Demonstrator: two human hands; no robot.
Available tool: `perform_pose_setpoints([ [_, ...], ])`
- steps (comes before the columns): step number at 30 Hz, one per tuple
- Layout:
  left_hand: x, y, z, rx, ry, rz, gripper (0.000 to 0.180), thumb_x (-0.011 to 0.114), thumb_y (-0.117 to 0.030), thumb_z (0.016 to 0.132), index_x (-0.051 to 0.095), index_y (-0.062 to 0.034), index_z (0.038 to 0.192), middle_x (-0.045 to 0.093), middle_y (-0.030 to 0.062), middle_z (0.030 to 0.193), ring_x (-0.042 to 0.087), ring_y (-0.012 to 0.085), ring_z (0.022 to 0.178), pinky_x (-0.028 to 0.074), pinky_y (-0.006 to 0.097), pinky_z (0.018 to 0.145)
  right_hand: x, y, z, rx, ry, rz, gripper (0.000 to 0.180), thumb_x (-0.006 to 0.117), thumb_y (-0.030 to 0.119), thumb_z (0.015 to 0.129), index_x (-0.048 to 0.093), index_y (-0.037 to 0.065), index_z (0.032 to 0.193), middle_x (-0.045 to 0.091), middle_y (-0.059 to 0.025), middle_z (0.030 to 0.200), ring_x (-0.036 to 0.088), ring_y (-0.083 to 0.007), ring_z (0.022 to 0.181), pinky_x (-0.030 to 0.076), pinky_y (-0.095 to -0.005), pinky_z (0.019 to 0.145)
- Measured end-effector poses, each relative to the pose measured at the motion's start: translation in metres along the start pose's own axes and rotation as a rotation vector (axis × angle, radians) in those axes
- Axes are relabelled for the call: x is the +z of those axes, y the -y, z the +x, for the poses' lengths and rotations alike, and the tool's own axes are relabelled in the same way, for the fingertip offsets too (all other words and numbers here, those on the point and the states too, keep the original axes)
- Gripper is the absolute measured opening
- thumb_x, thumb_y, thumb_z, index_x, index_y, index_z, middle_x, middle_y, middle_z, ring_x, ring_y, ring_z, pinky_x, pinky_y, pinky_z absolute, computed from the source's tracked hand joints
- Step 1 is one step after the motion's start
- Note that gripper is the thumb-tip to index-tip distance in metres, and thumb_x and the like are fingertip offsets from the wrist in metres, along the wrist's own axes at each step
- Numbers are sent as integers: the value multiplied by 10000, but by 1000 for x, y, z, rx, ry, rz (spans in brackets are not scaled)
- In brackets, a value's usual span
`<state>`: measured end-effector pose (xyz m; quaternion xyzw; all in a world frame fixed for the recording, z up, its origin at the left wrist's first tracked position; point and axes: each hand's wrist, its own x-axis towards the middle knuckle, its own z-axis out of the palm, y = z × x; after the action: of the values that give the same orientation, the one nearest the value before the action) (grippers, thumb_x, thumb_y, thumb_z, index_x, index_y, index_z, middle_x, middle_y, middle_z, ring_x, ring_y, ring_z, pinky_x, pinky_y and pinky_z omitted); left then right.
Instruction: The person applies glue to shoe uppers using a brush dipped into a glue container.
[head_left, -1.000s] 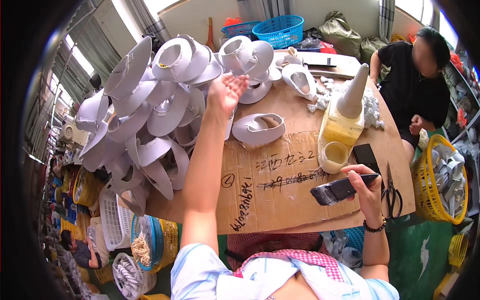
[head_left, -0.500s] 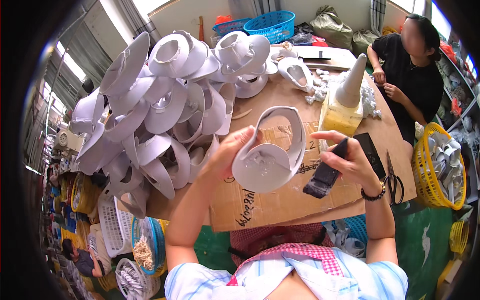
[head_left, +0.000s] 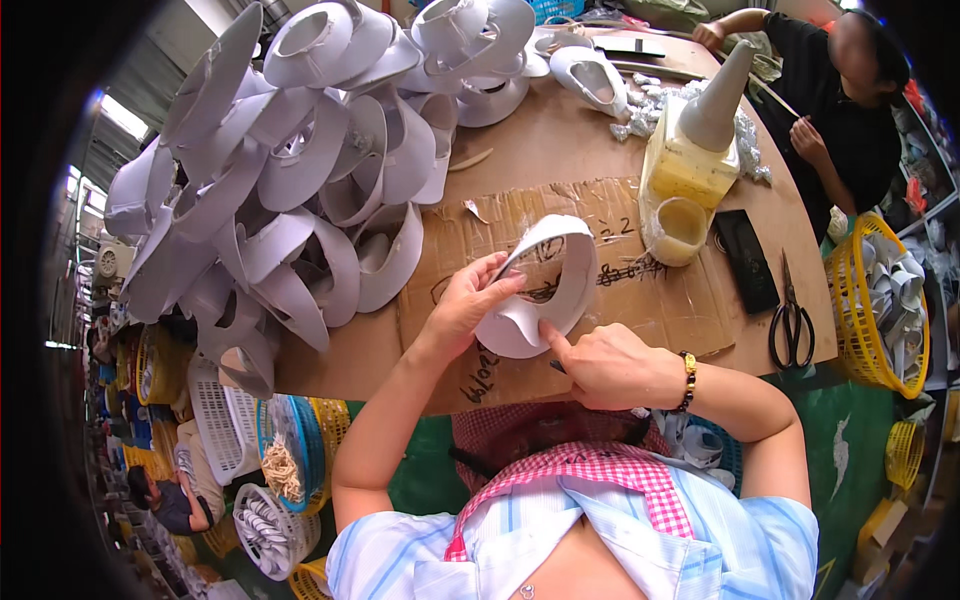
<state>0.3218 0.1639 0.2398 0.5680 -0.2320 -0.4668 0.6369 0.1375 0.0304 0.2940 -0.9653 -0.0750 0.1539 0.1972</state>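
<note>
My left hand (head_left: 465, 305) grips a white visor-like piece (head_left: 572, 270), its curved band standing up over the cardboard sheet (head_left: 670, 310) and its rounded flap toward me. The thumb lies on top of the piece's edge. My right hand (head_left: 620, 365) is curled, with its index finger stretched out and its tip touching the rounded flap. A dark bit of a black flat tool (head_left: 558, 367) peeks out under that hand; the rest of it is hidden. Beyond the right hand stand a yellowish container with a grey cone (head_left: 715, 105) and an open round cup (head_left: 680, 230).
A tall heap of similar white pieces (head_left: 310, 180) fills the table's left side. A black phone-like slab (head_left: 745, 262) and black-handled scissors (head_left: 791, 325) lie at right. A yellow basket (head_left: 850, 300) stands off the table. At the far right, a person in black (head_left: 830, 100) handles a thin strip.
The piece has been lowered and tilted in my left hand. My right hand has moved left and down to it, turning so the black tool is mostly hidden. The other person's arm has lifted outward.
</note>
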Motion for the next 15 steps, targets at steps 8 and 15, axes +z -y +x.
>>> perform_pose_setpoints([
  [8, 28, -18, -39, 103, -275, 865, 699, 751, -307, 810, 403, 7, 1328, 623, 200, 1172, 621, 285, 1072, 474, 377, 912, -7, -5, 0, -21, 2, 4, 680, 649, 125, 726, 403, -154, 1296, 642, -204, 690, 666, -348, 678, 509, -430, 586],
  [15, 30, -5, -34, 267, -245, 593, 603, 718, -154, 838, 404, -21, 1336, 588, 142, 1203, 576, 215, 1108, 452, 341, 946, -32, -26, -24, -63, 64, 172, 578, 645, 147, 753, 498, 55, 1305, 640, -187, 705, 648, -377, 691, 516, -446, 637],
])
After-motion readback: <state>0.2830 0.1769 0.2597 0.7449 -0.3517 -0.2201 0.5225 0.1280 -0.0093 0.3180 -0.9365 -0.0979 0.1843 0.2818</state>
